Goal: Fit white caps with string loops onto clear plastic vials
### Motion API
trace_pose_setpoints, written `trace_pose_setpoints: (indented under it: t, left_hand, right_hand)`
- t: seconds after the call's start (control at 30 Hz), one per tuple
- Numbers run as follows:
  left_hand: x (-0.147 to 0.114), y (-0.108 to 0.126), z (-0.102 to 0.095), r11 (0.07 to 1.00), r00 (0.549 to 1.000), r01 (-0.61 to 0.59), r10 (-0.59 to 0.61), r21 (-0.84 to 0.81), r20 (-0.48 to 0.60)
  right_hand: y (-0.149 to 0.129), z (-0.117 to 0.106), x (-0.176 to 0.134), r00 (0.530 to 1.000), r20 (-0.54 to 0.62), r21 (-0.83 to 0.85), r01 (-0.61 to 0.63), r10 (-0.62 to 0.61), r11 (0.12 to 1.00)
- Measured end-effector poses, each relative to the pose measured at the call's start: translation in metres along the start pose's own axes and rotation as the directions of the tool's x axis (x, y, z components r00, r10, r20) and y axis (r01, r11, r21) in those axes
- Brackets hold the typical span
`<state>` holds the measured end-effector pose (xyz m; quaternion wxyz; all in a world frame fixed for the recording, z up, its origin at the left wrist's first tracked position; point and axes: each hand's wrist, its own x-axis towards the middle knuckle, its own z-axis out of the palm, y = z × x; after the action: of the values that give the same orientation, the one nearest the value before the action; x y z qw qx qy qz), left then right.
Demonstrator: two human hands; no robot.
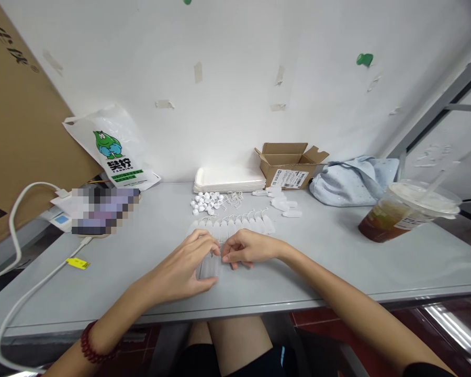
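Note:
My left hand [186, 267] bends over a few clear plastic tubes [208, 268] lying side by side on the table, its fingers curled at their far end and its thumb at the near end. Beside it, my right hand [248, 248] is closed in a pinch; what its fingertips hold, if anything, is hidden. Just beyond both hands lies a row of small translucent bottles [235, 226] with thin strings at their far ends. Behind that row are a heap of white caps [207, 201] and a small tangle of white strings [234, 199].
Loose translucent bottles [286, 204] lie at the right of the strings. Against the wall are a white stack [230, 180], an opened carton [288, 170] and a light blue bag [349, 183]. A drink cup [392, 214] stands right; a phone [105, 212] and cable [51, 277] are left.

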<state>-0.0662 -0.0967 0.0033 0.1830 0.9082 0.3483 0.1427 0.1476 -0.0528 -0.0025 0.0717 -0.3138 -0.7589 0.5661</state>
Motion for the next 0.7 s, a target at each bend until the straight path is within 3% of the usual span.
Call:
trace_pose_setpoints:
  t: [0.2,0.33,0.4,0.47,0.5,0.57,0.63,0.67,0.7]
  left_hand:
    - [0.0,-0.002,-0.004,1.0,1.0,0.007,-0.007,-0.009,-0.024]
    - [0.013,-0.006,-0.009,1.0,0.994,0.017,-0.018,-0.01,-0.109]
    - [0.026,-0.013,-0.011,0.999,0.984,0.041,-0.041,-0.006,-0.172]
    - [0.045,-0.026,-0.013,0.998,0.975,0.065,-0.059,0.02,-0.215]
    - [0.055,-0.034,-0.013,0.995,0.969,0.087,-0.075,0.04,-0.237]
    - [0.077,-0.053,-0.013,0.988,0.954,0.139,-0.116,0.068,-0.275]
    - [0.099,-0.07,-0.013,0.979,0.945,0.179,-0.144,0.097,-0.292]
    - [0.11,-0.078,-0.012,0.977,0.947,0.182,-0.145,0.11,-0.287]
    - [0.119,-0.084,-0.012,0.975,0.948,0.185,-0.144,0.122,-0.282]
  right_hand:
    - [0.0,-0.002,0.0,1.0,-0.004,0.004,-0.002,0.002,1.0]
    - [-0.007,-0.008,-0.005,0.999,-0.029,0.032,0.026,-0.025,0.999]
    - [-0.01,-0.014,-0.009,0.995,-0.09,0.049,0.052,-0.048,0.997]
    - [-0.008,-0.025,-0.011,0.972,-0.23,0.046,0.059,-0.047,0.997]
    - [-0.005,-0.032,-0.011,0.942,-0.331,0.031,0.058,-0.044,0.998]
    - [0.008,-0.048,-0.011,0.823,-0.561,-0.065,0.055,-0.082,0.996]
    - [0.025,-0.065,-0.01,0.629,-0.756,-0.286,-0.065,-0.183,0.956]
    - [0.034,-0.073,-0.01,0.532,-0.808,-0.395,-0.173,-0.253,0.902]
    - [0.042,-0.081,-0.01,0.467,-0.828,-0.468,-0.273,-0.309,0.841]
